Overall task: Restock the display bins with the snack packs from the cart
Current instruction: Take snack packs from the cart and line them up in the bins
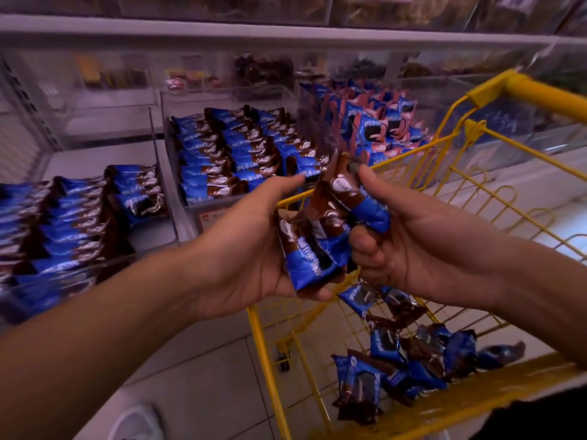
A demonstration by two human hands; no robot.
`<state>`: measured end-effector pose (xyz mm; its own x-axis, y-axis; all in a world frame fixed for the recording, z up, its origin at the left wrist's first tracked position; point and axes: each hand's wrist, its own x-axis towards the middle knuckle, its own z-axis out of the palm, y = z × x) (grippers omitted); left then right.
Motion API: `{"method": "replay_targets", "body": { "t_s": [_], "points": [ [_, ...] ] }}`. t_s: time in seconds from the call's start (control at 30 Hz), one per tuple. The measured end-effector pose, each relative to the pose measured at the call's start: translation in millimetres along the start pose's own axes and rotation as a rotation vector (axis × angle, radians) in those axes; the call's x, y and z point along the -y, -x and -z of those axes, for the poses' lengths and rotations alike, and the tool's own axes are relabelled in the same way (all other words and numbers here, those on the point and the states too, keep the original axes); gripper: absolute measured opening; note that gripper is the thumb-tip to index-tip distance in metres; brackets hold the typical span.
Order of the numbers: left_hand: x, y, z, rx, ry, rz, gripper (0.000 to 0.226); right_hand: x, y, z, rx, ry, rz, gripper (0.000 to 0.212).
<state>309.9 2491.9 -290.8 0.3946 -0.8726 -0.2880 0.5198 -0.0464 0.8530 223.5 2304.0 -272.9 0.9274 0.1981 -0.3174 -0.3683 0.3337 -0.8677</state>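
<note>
Hands: as they meet above the yellow cart point(320, 360), left hand point(254, 246) and right hand point(409, 239) together grip snack packs point(320, 236).
Bins: display bins point(178, 217) behind hold neat blue rows.

Blue-and-brown snack packs point(320, 236), yellow wire cart point(476, 173)

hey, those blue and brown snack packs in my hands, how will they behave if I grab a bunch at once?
The snack packs look glossy, so probably slippery against each other. Their film ends crumple in the right hand, so likely floppy. The left hand holds several at once, suggesting they're light.
</note>
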Motion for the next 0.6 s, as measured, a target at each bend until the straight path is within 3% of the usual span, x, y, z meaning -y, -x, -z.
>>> {"method": "replay_targets", "body": {
  "t_s": [0.13, 0.23, 0.37, 0.5, 0.6],
  "points": [
    [1.7, 1.3, -0.5, 0.092, 0.017, -0.013, 0.054, -0.8, 1.4, 1.2, -0.139, 0.107, -0.034, 0.035],
    [10.8, -3.5, -3.4, -0.069, -0.097, -0.111, 0.055, -1.9, 1.8, -0.2, -0.164, 0.058, -0.048, 0.030],
    [10.1, -4.9, -2.7, -0.187, -0.036, -0.162, 0.052, 2.1, 2.8, 0.5, -0.054, -0.089, -0.036, 0.035],
    [5.8, -3.9, -1.7, -0.187, 0.037, -0.126, 0.036, 11.9, 2.9, 3.9, -0.127, -0.073, 0.092, 0.024],
    [2.6, -2.6, 3.0, -0.139, 0.176, -0.039, 0.046, 16.7, 2.6, 10.4, -0.312, 0.197, 0.320, 0.034]
  ]
}}
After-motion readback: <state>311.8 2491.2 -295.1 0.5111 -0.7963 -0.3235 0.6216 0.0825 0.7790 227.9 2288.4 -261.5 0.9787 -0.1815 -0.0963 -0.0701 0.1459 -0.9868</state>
